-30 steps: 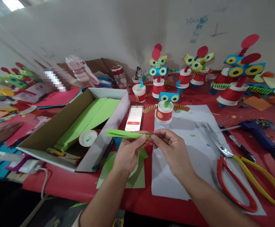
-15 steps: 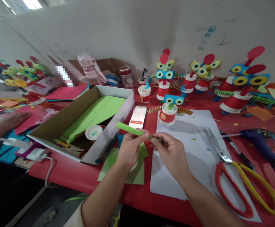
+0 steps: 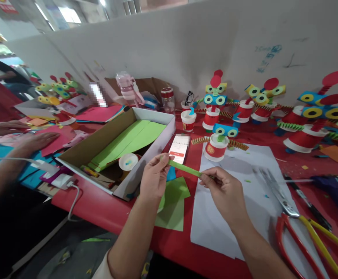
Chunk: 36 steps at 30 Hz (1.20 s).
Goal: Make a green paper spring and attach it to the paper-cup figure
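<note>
A narrow green paper strip (image 3: 185,168) is stretched between my two hands above the red table. My left hand (image 3: 156,176) pinches its left end, and my right hand (image 3: 222,190) pinches the right end. Behind it lies a lit phone (image 3: 179,149). Green paper sheets (image 3: 173,217) rest below and beside my left hand. White paper (image 3: 206,236) spreads under my right hand. Just beyond stands a red-and-white cup figure (image 3: 215,149) with a blue eyed head and folded orange arms.
A cardboard box (image 3: 119,192) holding green sheets and a cup is at left. Large scissors (image 3: 291,211), a black pen (image 3: 311,203) and a blue glue gun (image 3: 335,193) lie right. More cup figures (image 3: 212,118) line the back. Another person's hands (image 3: 38,145) are far left.
My hands have moved apart, and the green strip now spans the gap between them. The camera view has shifted, so the table's things appear further right and slightly lower.
</note>
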Each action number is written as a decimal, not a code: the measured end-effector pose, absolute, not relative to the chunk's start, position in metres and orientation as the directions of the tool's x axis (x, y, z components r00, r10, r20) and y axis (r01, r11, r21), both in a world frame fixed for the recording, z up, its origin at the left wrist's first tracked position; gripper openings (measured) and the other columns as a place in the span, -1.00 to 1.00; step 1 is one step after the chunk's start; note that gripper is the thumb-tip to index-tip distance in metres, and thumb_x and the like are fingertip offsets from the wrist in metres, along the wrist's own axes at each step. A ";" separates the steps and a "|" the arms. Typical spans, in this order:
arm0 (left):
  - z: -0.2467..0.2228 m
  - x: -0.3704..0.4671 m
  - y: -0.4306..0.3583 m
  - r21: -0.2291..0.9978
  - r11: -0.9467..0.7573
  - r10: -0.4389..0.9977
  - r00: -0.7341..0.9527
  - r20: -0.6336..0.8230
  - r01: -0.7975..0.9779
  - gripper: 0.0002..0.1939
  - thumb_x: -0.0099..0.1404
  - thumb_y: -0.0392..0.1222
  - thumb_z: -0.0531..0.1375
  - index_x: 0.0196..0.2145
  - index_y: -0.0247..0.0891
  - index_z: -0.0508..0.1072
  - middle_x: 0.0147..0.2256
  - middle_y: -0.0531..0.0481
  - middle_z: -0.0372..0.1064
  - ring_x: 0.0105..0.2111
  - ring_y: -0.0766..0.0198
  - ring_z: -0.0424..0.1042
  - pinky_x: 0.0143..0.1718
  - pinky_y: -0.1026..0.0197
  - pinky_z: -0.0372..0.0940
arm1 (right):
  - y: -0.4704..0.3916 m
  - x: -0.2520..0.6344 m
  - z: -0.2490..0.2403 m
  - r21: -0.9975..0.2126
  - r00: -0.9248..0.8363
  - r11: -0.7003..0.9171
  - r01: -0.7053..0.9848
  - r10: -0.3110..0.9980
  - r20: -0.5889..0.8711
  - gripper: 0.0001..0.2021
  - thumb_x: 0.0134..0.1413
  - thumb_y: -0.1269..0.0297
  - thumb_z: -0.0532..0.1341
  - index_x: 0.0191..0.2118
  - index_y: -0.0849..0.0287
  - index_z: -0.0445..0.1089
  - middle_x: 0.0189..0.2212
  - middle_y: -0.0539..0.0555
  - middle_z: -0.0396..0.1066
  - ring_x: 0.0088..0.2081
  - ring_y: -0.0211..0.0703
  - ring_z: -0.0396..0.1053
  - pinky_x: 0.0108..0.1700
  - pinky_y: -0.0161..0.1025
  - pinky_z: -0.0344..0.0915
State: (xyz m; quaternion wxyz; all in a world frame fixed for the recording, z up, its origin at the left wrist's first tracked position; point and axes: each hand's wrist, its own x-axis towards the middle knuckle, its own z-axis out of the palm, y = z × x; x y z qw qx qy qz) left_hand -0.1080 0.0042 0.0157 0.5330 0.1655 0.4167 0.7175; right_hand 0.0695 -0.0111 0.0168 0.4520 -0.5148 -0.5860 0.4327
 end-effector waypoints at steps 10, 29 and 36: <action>0.016 -0.083 -0.006 0.833 0.160 0.978 -0.028 -0.205 -0.530 -0.73 -0.13 -0.26 0.46 -0.39 -0.31 0.59 -0.45 -0.02 0.53 -0.43 0.36 0.43 -0.33 0.31 0.30 | -0.011 0.064 0.016 -0.997 -0.065 0.020 0.077 0.998 0.015 -0.84 0.03 0.15 0.27 -0.42 0.13 0.41 -0.52 0.00 0.44 -0.45 -0.17 0.42 -0.36 -0.25 0.36; 0.014 -0.105 0.003 0.778 0.070 0.906 -0.287 -0.312 -0.624 -0.74 -0.20 -0.25 0.47 -0.54 -0.34 0.50 -0.56 0.03 0.46 -0.57 0.42 0.37 -0.47 0.33 0.26 | -0.011 0.067 0.020 -0.975 -0.221 0.071 0.209 0.975 0.024 -0.83 0.08 0.23 0.22 -0.49 0.11 0.42 -0.55 0.00 0.50 -0.46 -0.14 0.47 -0.37 -0.26 0.36; 0.017 -0.095 -0.001 0.770 0.051 0.937 -0.235 -0.257 -0.636 -0.74 -0.15 -0.19 0.46 -0.50 -0.29 0.50 -0.52 0.06 0.46 -0.51 0.41 0.38 -0.41 0.33 0.26 | -0.009 0.068 0.020 -0.986 -0.192 0.025 0.167 0.981 -0.008 -0.84 0.05 0.21 0.23 -0.47 0.13 0.42 -0.54 0.02 0.51 -0.46 -0.17 0.48 -0.38 -0.29 0.36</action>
